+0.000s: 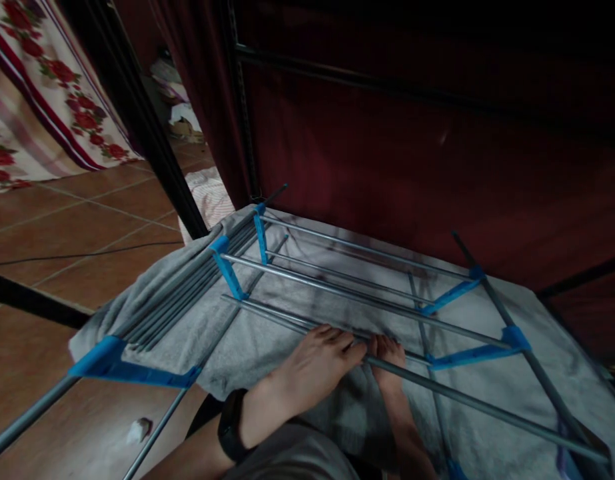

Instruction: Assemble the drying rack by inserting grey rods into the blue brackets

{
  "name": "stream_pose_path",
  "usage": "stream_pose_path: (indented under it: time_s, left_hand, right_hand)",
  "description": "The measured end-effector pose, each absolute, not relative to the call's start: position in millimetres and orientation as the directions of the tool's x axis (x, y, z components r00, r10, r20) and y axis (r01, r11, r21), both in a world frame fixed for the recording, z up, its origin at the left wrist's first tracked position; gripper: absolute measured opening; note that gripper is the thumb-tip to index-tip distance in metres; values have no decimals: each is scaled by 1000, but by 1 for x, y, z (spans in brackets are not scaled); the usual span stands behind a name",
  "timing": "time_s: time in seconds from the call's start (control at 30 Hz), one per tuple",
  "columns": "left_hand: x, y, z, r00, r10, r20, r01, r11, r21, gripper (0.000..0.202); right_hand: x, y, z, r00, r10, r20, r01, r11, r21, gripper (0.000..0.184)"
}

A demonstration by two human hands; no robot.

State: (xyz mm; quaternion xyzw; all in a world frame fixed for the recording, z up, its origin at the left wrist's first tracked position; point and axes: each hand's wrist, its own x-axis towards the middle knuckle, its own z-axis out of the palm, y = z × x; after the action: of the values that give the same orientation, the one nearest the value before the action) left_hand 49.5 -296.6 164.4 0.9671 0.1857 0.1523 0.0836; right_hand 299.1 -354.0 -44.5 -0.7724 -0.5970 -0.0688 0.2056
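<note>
A drying rack made of grey metal tubes (pixel 307 279) and blue plastic joints (pixel 480 350) lies across the bed in front of me. My left hand (pixel 322 363), with a dark band on its wrist, is closed over the near tube (pixel 467 398). Just right of it, my right hand (pixel 387 353) has its fingers curled at the same stretch of tubing; its palm side is hidden. A bundle of thin parallel rods (pixel 187 293) sits at the rack's left side. Another blue joint (pixel 132 370) holds two tubes at the near left.
Grey blanket (pixel 247 353) covers the bed beneath the rack. A dark red curtain (pixel 387 153) hangs behind it. Black bed posts (pixel 142 127) stand at the left. On the tiled floor (pixel 112 220) lie a black cable (pixel 87 255) and a small white item (pixel 138 431).
</note>
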Motion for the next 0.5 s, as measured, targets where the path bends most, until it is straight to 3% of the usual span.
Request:
stream_pose_path:
  time_s: [0.13,0.27,0.4,0.5]
  left_hand:
    - [42,-290,140,873,432,228,381,-894,237,21]
    - [34,-282,118,858,480,183,430,-867,253,29]
    - [27,-274,102,846,521,116,478,-835,272,37]
    - [23,-267,91,841,535,77,495,-820,287,40]
  right_hand:
    - [300,-354,-44,290,884,366,943,-197,-269,28]
    - [301,-353,-44,354,841,409,887,-163,-432,26]
    - [300,-353,-42,407,800,440,849,-155,-505,26]
    - [298,-356,-40,505,737,449,754,-123,-646,22]
